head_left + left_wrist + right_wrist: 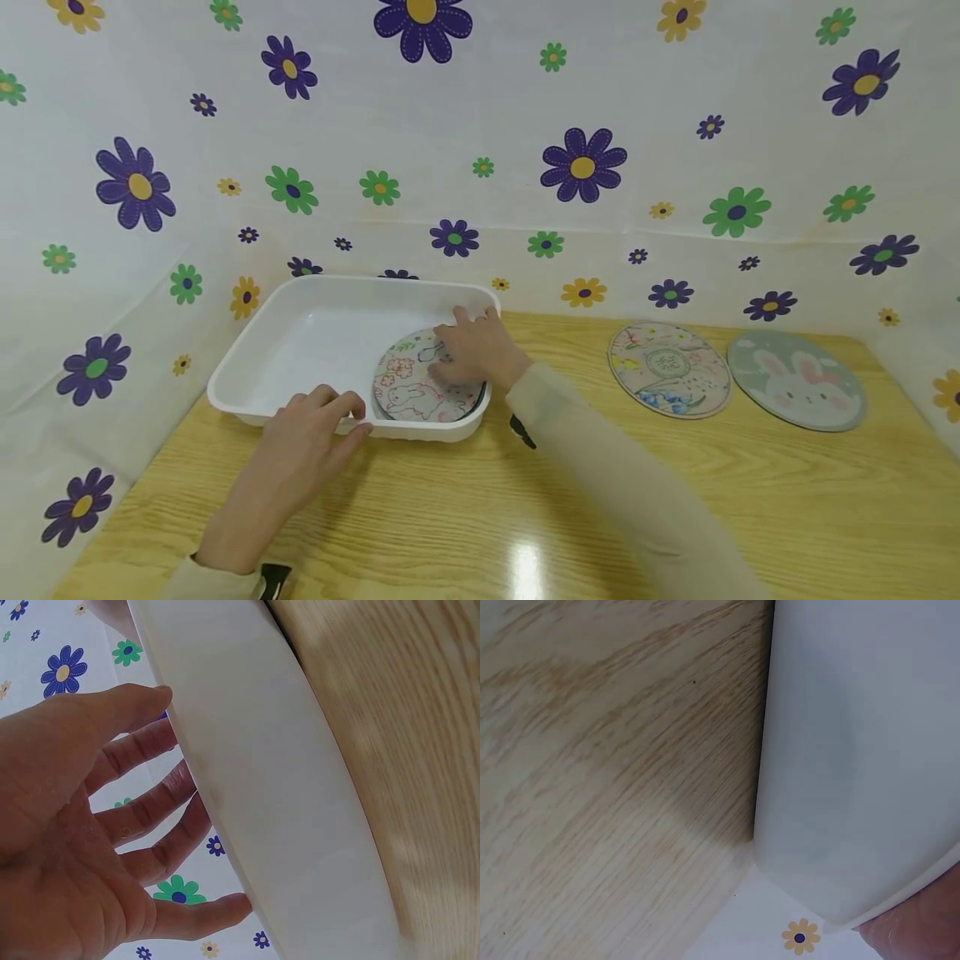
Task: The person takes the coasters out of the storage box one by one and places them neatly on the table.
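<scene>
A white plastic basin (300,333) stands on the table's left half. My left hand (303,437) holds its front rim, fingers hooked over the edge and thumb on the near side. In the left wrist view those fingertips meet the rim above the basin's outer wall (255,787). Inside, at the right end, lies a round mat (408,387) with a rabbit and flower print. Reaching over the right wall, my right hand (480,346) spreads its thumb and fingers over this mat. Only a bit of the right hand (919,926) appears at the rim in the right wrist view.
Two more round mats lie on the right of the wooden table (465,517): a pink floral mat (637,358) and a grey-green rabbit mat (802,379), side by side. Behind the basin hangs a white flowered cloth (510,108), which also closes off both sides.
</scene>
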`<state>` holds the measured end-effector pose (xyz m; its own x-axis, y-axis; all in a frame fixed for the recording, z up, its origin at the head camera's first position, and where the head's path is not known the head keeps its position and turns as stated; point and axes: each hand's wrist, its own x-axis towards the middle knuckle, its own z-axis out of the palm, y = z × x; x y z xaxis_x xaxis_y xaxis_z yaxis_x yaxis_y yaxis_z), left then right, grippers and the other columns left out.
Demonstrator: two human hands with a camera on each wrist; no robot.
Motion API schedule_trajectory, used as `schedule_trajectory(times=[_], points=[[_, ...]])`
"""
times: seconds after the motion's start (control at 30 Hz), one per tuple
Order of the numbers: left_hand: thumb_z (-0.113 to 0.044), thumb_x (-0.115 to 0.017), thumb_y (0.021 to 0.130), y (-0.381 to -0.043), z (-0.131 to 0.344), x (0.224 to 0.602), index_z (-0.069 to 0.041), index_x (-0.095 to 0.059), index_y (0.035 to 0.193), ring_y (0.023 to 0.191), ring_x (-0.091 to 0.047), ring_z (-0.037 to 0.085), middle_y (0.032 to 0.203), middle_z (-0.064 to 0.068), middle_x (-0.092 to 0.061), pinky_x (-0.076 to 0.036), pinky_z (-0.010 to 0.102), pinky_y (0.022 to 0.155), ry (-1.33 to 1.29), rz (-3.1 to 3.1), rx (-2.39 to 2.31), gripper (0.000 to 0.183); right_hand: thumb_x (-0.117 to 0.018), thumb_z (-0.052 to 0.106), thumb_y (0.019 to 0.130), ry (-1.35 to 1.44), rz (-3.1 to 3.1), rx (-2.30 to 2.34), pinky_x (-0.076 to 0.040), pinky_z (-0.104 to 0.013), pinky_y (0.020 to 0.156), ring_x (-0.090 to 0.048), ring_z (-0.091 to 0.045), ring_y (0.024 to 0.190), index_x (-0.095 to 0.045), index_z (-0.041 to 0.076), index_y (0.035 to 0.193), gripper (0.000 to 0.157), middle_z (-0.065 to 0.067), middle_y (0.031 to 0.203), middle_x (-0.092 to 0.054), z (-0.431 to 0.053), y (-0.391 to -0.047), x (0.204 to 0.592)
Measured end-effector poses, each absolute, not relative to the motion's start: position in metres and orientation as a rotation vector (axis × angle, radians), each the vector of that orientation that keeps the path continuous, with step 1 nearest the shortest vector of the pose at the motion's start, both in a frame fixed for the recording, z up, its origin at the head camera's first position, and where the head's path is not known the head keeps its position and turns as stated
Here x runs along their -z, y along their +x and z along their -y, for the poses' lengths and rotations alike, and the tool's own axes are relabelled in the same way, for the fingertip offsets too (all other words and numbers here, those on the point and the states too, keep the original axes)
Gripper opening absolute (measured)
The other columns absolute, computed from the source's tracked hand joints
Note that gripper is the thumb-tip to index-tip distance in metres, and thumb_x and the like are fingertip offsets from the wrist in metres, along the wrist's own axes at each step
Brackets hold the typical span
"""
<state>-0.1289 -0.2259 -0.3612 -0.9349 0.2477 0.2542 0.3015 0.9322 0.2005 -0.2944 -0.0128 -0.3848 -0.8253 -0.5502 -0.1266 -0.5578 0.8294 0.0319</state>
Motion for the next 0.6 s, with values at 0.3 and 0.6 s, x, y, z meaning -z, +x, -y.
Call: schedule_trajectory(times=[0.3,0.6], points=[[-0.026,-0.077,0.093,-0.1296,0.2236,0.3626,-0.017,-0.070,0.097,0.080,-0.061,0.028,0.096,0.009,-0.069,-0.050,0.041,0.064,-0.390,2.868,0.341,0.012,-0.052,0.059,0.099,-0.845,-2.931,-0.111,-0.030,-0.058,0.120,-0.061,-0.034,0.122,-0.047,0.022,0.152,0.065,-0.015,0.147,-0.051,0.0131,-0.2957,0.3872],[-0.027,-0.076,0.093,-0.1272,0.2247,0.3644,-0.017,-0.070,0.097,0.082,-0.062,0.030,0.098,0.010,-0.069,-0.051,0.043,0.065,-0.360,2.859,0.349,0.012,-0.055,0.047,0.101,-0.796,-2.995,0.224,-0.041,-0.053,0.112,-0.059,-0.030,0.120,-0.049,0.016,0.150,0.059,-0.016,0.134,-0.060,0.0136,-0.3001,0.3858]])
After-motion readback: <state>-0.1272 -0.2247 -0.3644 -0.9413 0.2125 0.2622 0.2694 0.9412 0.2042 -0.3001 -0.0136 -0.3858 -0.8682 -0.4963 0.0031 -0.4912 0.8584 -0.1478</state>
